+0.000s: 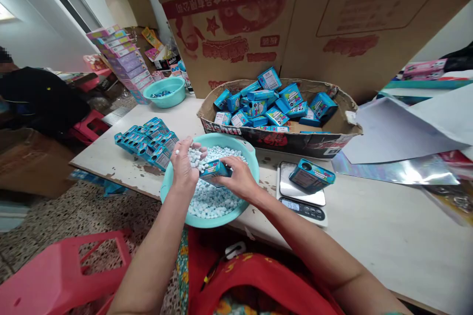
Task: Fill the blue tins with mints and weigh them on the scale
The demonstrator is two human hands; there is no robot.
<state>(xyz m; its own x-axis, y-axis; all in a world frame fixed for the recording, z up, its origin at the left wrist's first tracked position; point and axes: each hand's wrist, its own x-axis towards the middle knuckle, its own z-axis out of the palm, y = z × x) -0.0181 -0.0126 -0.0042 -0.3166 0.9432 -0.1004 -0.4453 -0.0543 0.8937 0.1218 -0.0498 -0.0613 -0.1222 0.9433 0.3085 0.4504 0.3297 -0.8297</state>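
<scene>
- Pinched between our right thumb and fingers, the blue box sits just left of the middle of the frame; our right hand closes around its right-hand portion, leaving the left portion jutting out toward our other palm.
- Our left hand is cupped palm up, its fingers loosely curled and spread, with a heap of white pellets in it, right beside the box's left end.
- We see the box's long axis run roughly across the frame, one end pointing left to the pellets and the other pointing right into our grip. We cannot tell how its opening is turned.
- Both hands work above the turquoise basin, which holds many loose pellets and stands at the near edge of the white table.
- Right of the basin, we have a kitchen scale bearing a second blue box, its dark round hole toward the left.
- Upper centre, a low cardboard tray holds a jumble of blue boxes.
- Left of the basin, more blue boxes stand packed together, and a smaller basin lies beyond them.
- At the far left of the frame, we see a person in dark clothing.
</scene>
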